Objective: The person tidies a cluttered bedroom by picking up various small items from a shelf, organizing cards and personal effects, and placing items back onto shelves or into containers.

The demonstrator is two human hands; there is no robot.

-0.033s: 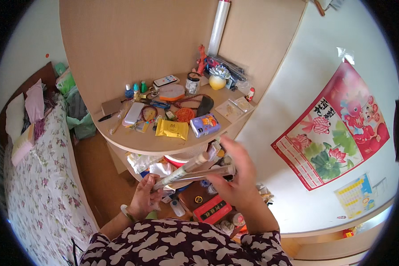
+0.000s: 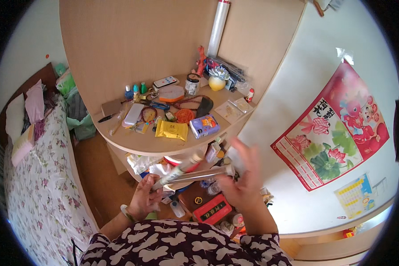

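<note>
My left hand (image 2: 142, 200), a bracelet on its wrist, is closed around the lower end of two long thin rolls (image 2: 193, 173), one of printed white paper and one silvery and clear. They slant up to the right in front of me. My right hand (image 2: 244, 179) is at their far end. It is blurred, with its fingers spread upward and the palm against the tip of the silvery roll. Both hands are below the front edge of a rounded wooden table (image 2: 137, 144).
The table holds clutter: a yellow packet (image 2: 172, 130), a purple box (image 2: 204, 126), an orange tin (image 2: 171, 93), small bottles and a yellow vase. A tall film roll (image 2: 218, 27) leans on the wood panel. A floral bed (image 2: 35, 177) lies left, a red poster (image 2: 337, 133) right, and a red box (image 2: 212, 208) below.
</note>
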